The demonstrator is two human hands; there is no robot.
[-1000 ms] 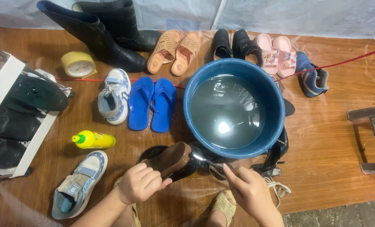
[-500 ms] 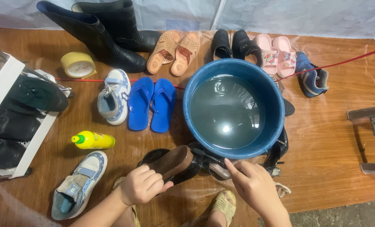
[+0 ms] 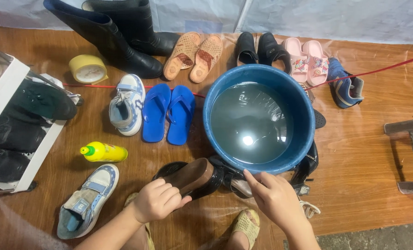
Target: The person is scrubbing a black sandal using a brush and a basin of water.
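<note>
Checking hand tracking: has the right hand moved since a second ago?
Yes. The right hand has slid left along the blue basin rim, towards the brown-soled shoe.

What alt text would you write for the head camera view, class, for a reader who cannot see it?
A person's left hand grips a dark shoe with a brown sole while the right hand touches the near rim of a blue basin of water. Boots, sandals, sneakers, blue flip-flops and a yellow bottle lie around on the wooden floor.

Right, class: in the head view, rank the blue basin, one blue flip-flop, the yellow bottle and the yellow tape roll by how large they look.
1. Blue basin
2. Blue flip-flop
3. Yellow bottle
4. Yellow tape roll, though it looks close to the bottle, so that order is unsure.
</note>
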